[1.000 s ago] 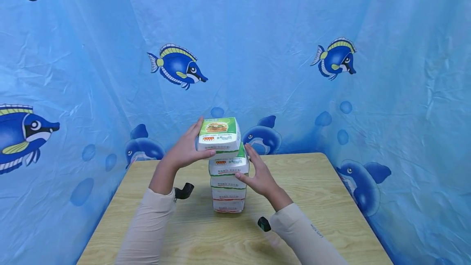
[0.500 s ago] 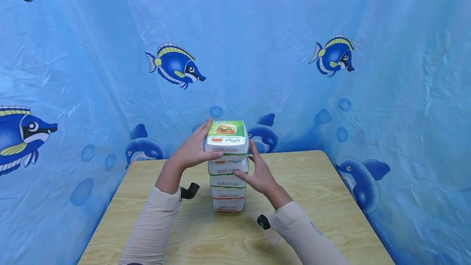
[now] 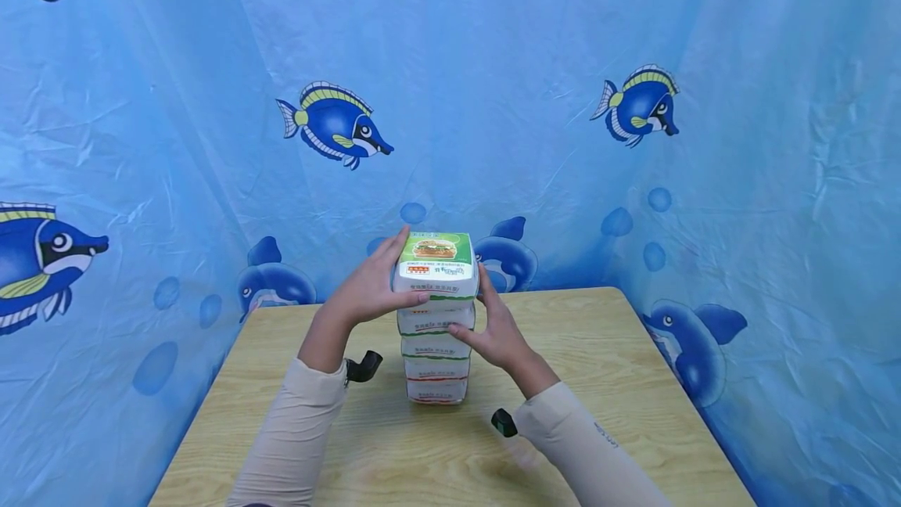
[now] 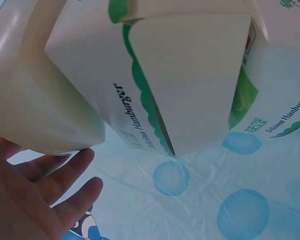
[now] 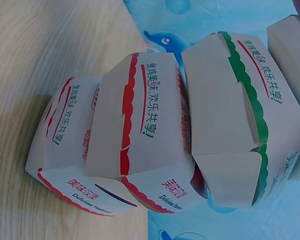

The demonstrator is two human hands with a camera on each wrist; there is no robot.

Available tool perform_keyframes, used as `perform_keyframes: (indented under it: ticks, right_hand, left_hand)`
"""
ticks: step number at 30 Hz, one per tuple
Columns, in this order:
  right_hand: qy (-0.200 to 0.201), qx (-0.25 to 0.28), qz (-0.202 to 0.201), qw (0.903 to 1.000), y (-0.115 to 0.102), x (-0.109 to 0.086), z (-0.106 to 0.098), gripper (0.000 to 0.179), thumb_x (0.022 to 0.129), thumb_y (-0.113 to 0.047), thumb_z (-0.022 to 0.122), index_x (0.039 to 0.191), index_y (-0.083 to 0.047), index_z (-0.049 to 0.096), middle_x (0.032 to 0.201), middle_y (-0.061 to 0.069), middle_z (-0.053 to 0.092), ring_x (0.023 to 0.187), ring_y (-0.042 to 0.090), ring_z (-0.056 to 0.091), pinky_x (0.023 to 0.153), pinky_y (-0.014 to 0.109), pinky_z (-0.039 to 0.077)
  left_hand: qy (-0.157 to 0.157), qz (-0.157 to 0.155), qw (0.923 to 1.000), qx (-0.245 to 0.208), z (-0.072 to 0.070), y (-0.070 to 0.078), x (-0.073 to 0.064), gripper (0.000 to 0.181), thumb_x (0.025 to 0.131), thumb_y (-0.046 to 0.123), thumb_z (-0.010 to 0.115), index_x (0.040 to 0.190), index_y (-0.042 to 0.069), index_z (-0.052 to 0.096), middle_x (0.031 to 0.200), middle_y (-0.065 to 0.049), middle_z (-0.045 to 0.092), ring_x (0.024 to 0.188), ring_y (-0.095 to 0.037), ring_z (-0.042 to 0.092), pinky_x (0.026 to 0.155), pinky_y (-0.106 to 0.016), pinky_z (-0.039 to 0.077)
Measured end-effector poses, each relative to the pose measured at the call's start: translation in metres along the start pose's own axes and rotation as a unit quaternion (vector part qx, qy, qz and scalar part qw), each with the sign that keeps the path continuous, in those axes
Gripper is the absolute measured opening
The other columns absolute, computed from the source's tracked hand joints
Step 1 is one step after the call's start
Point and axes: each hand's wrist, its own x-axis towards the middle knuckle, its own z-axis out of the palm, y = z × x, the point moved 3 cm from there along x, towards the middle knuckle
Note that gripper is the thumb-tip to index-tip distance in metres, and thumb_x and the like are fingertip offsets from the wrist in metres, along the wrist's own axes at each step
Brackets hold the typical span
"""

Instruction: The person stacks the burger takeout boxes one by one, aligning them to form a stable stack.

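Note:
Several paper hamburger boxes stand in one upright, slightly uneven stack. The top box (image 3: 435,266) has a green lid with a burger picture. My left hand (image 3: 367,285) holds it, thumb along the front and fingers at the left and back. In the left wrist view that hand's fingertips (image 4: 85,156) touch a box edge. Just below sits a green-edged box (image 3: 435,321); my right hand (image 3: 498,332) holds it around its right side, thumb on the front. Lower down, in the right wrist view, are another green-edged box (image 5: 215,90) and red-edged boxes (image 5: 150,110).
The stack stands on a wood-grain table (image 3: 570,382). A blue sheet (image 3: 486,139) printed with fish and dolphins hangs behind and at both sides. Black camera mounts (image 3: 364,367) stick out from both wrists.
My left hand has moved right and slightly down with the top box, which now sits on the stack instead of offset to its left. The right hand has stayed nearly still.

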Motion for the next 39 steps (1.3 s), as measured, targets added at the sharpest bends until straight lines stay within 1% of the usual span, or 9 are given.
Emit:
perform_keyframes:
  ticks: [3, 5, 10, 17, 25, 33, 35, 39]
  right_hand:
    - [-0.001, 0.001, -0.009, 1.0000, 0.000, 0.000, 0.001, 0.108, 0.082, -0.041, 0.077, 0.156, -0.037, 0.000, 0.159, -0.003, 0.022, 0.133, 0.029, 0.042, 0.103, 0.058, 0.036]
    - [-0.003, 0.002, -0.012, 0.9999, 0.000, 0.000, 0.002, 0.107, 0.082, -0.041, 0.077, 0.156, -0.037, 0.000, 0.159, -0.002, 0.022, 0.133, 0.029, 0.042, 0.103, 0.059, 0.036]
    - [-0.006, 0.003, -0.012, 0.9999, 0.000, 0.001, 0.002, 0.106, 0.083, -0.044, 0.076, 0.156, -0.036, -0.001, 0.159, 0.000, 0.023, 0.132, 0.030, 0.043, 0.102, 0.061, 0.036]
    - [-0.007, 0.001, -0.007, 1.0000, 0.002, 0.001, 0.002, 0.107, 0.082, -0.046, 0.076, 0.156, -0.037, 0.000, 0.156, -0.001, 0.030, 0.132, 0.026, 0.043, 0.101, 0.062, 0.035]
    - [-0.009, -0.004, -0.004, 0.9999, 0.002, 0.001, 0.002, 0.106, 0.083, -0.046, 0.075, 0.156, -0.036, -0.001, 0.158, 0.001, 0.026, 0.133, 0.029, 0.042, 0.101, 0.062, 0.035]
    - [-0.005, -0.008, 0.002, 1.0000, 0.003, 0.001, 0.002, 0.106, 0.083, -0.045, 0.075, 0.156, -0.037, -0.001, 0.159, -0.004, 0.022, 0.133, 0.027, 0.042, 0.103, 0.060, 0.035]
    - [-0.005, -0.008, 0.003, 0.9999, 0.004, 0.001, 0.002, 0.106, 0.083, -0.045, 0.075, 0.156, -0.037, -0.001, 0.159, -0.004, 0.020, 0.133, 0.027, 0.042, 0.103, 0.059, 0.036]
    - [-0.008, -0.010, 0.008, 0.9999, 0.004, 0.001, 0.002, 0.106, 0.083, -0.047, 0.074, 0.156, -0.036, -0.002, 0.160, -0.004, 0.017, 0.133, 0.029, 0.042, 0.104, 0.057, 0.036]
  left_hand:
    - [0.003, 0.007, 1.0000, -0.001, 0.000, -0.001, -0.001, 0.118, 0.071, 0.072, 0.069, 0.157, 0.031, 0.001, 0.160, -0.004, 0.018, 0.139, -0.035, 0.030, 0.100, -0.063, 0.037]
    - [0.005, 0.009, 0.9999, -0.001, 0.000, -0.001, -0.002, 0.117, 0.071, 0.072, 0.070, 0.156, 0.035, 0.000, 0.160, -0.004, 0.018, 0.138, -0.034, 0.031, 0.100, -0.062, 0.037]
    - [0.014, 0.009, 0.9999, 0.000, 0.002, -0.002, -0.003, 0.116, 0.070, 0.073, 0.069, 0.155, 0.037, 0.000, 0.160, -0.003, 0.018, 0.139, -0.034, 0.030, 0.099, -0.063, 0.037]
    - [0.028, 0.017, 0.9994, -0.005, 0.007, -0.002, -0.004, 0.116, 0.071, 0.072, 0.070, 0.156, 0.035, 0.001, 0.160, -0.005, 0.017, 0.138, -0.034, 0.030, 0.100, -0.063, 0.037]
    - [0.040, 0.025, 0.9989, -0.004, 0.012, -0.006, -0.005, 0.113, 0.072, 0.072, 0.068, 0.156, 0.037, 0.001, 0.158, -0.005, 0.020, 0.135, -0.034, 0.034, 0.097, -0.064, 0.038]
    - [0.038, 0.025, 0.9989, -0.008, 0.014, -0.009, -0.006, 0.111, 0.074, 0.070, 0.068, 0.156, 0.037, 0.001, 0.158, -0.005, 0.020, 0.133, -0.032, 0.036, 0.095, -0.064, 0.040]
    - [0.036, 0.027, 0.9989, -0.009, 0.014, -0.009, -0.006, 0.111, 0.074, 0.070, 0.068, 0.156, 0.037, 0.001, 0.159, -0.004, 0.018, 0.134, -0.033, 0.035, 0.095, -0.064, 0.039]
    - [0.034, 0.028, 0.9989, -0.014, 0.014, -0.010, -0.006, 0.110, 0.076, 0.069, 0.068, 0.156, 0.036, 0.000, 0.161, -0.002, 0.013, 0.139, -0.033, 0.029, 0.097, -0.065, 0.037]
